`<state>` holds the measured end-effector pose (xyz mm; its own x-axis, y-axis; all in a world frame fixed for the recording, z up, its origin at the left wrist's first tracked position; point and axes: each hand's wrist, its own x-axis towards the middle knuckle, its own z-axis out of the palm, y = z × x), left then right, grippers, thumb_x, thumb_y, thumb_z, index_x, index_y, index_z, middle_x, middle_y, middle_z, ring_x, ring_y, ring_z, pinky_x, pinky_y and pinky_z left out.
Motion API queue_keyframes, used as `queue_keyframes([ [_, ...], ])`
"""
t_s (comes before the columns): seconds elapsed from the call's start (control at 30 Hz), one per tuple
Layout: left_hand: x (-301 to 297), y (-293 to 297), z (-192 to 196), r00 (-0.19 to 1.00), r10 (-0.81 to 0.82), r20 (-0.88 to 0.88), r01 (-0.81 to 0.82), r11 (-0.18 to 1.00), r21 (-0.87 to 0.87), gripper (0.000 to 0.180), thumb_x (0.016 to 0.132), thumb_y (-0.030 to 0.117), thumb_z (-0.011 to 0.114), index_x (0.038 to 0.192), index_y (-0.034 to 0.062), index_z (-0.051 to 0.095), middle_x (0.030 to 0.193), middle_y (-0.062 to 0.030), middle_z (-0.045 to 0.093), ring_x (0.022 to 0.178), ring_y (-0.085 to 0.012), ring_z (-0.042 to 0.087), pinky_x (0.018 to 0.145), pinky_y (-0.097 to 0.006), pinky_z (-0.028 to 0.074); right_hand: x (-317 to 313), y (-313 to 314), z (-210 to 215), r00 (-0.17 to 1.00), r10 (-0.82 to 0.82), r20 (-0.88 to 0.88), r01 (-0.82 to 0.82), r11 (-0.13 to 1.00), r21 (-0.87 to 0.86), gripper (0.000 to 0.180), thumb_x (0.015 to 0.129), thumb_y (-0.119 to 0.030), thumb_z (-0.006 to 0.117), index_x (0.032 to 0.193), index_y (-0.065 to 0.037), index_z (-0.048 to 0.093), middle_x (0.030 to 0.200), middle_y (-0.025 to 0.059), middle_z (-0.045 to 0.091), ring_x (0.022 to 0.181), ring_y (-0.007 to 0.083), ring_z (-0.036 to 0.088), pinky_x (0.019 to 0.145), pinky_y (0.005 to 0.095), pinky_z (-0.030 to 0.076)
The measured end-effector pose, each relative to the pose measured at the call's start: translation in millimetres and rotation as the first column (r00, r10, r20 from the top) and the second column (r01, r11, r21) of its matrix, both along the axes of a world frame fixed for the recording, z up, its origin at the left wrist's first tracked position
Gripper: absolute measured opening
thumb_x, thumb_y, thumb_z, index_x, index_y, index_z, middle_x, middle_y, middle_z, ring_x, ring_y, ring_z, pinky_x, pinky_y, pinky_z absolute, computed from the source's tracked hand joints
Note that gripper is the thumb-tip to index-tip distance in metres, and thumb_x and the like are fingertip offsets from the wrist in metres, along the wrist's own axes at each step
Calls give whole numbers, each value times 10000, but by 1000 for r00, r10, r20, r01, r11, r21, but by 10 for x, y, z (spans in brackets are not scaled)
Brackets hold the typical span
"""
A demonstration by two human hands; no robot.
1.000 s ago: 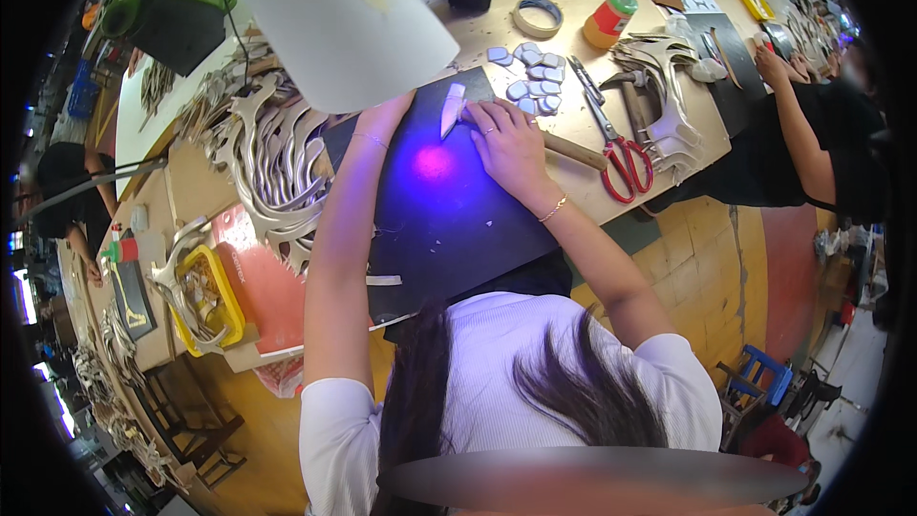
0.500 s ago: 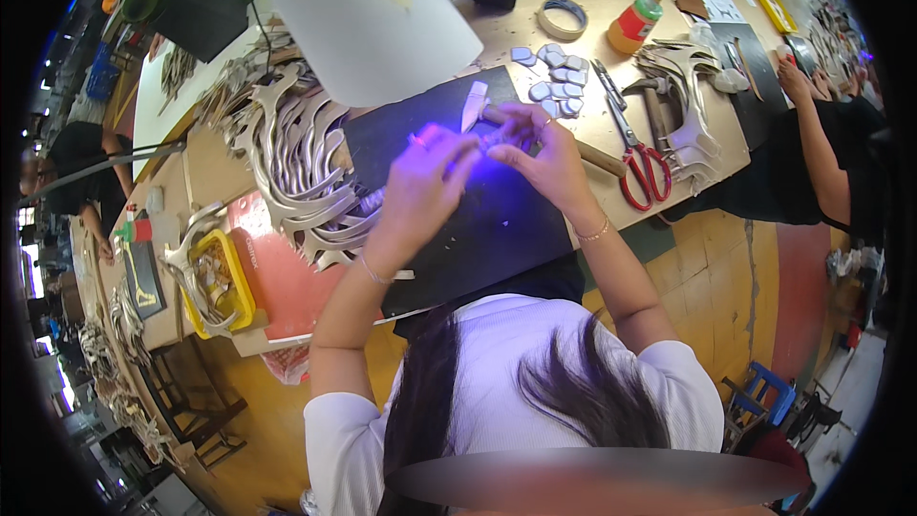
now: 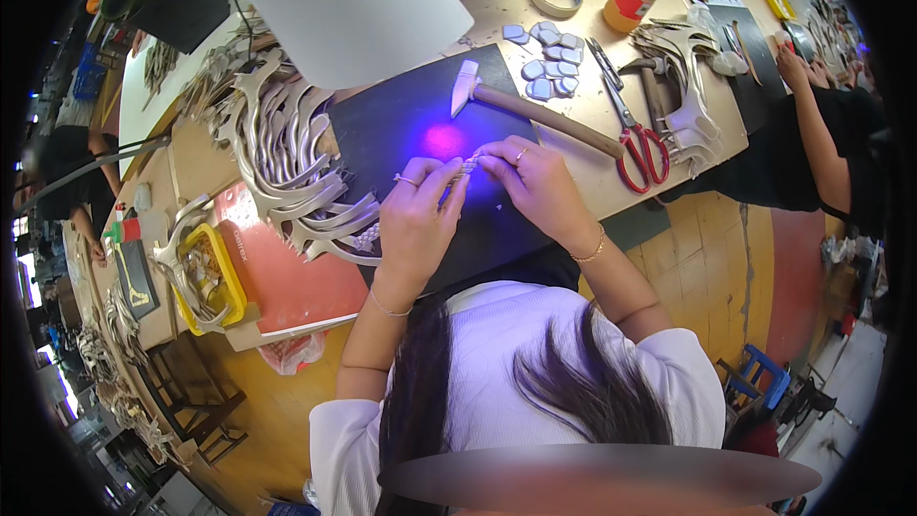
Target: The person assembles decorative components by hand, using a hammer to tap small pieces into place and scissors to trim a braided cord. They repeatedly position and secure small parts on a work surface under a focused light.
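**Both hands pinch a small silvery piece over the dark mat**

The left hand and right hand meet fingertip to fingertip above the black mat, each grasping one end of a small silvery strip. To do this well, the person probably needs steady thumbs and forefingers and the piece kept low over the mat, near the violet glow, so that a slip costs nothing.

The strip is thin, pale and metallic-looking; its finer detail is too small to tell. It sits at the near middle of the mat, just short of the glow.

Beyond it, on the mat's far edge, lies a hammer with a wooden handle. Right of the mat rest red-handled scissors; further off lie grey cut pieces. Left of the mat, curved silvery shapes pile on the surface.
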<state>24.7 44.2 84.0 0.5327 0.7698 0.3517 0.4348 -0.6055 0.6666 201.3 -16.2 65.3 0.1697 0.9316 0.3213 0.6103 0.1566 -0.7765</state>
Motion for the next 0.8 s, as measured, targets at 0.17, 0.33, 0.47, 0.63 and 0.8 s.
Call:
queue_keyframes([
  [0.17,-24,19,50,1000,15,-13,-16,997,-69,202,844,43,763,1044,17,743,888,-83,653,680,-165,623,586,-300,483,86,-36,-62,992,-129,7,129,991,-39,73,899,-48,705,959,-6,707,815,105,670,725,204,675,657,311,529],
  [0.33,-59,41,55,1000,15,7,-14,991,-130,209,843,42,763,1049,15,743,879,-83,644,710,-173,613,622,-308,482,402,-210,8,974,-216,74,224,965,-133,95,868,-107,734,918,-31,708,900,123,720,794,275,700,682,358,553],
  [0.47,-35,30,21,1000,8,18,-5,984,-180,219,846,45,763,1063,17,744,876,-84,639,737,-189,612,662,-319,486,585,-354,57,946,-264,190,302,930,-211,143,862,-140,743,971,-48,729,910,122,731,807,268,704,717,364,555],
  [0.63,-26,35,3,998,-47,-49,40,991,-130,226,870,66,750,1093,33,746,882,-84,624,680,-177,595,636,-319,483,952,-577,100,903,-261,340,360,893,-271,237,871,-192,726,1071,-66,747,932,127,725,840,293,704,775,379,546],
  [0.8,-43,5,-25,999,-17,-35,8,973,-231,200,895,73,730,1090,34,749,929,-91,616,633,-169,579,603,-327,482,1454,-745,-82,711,-357,606,669,609,-426,406,816,-136,741,1196,-21,652,1091,178,679,995,329,684,871,404,541],
])
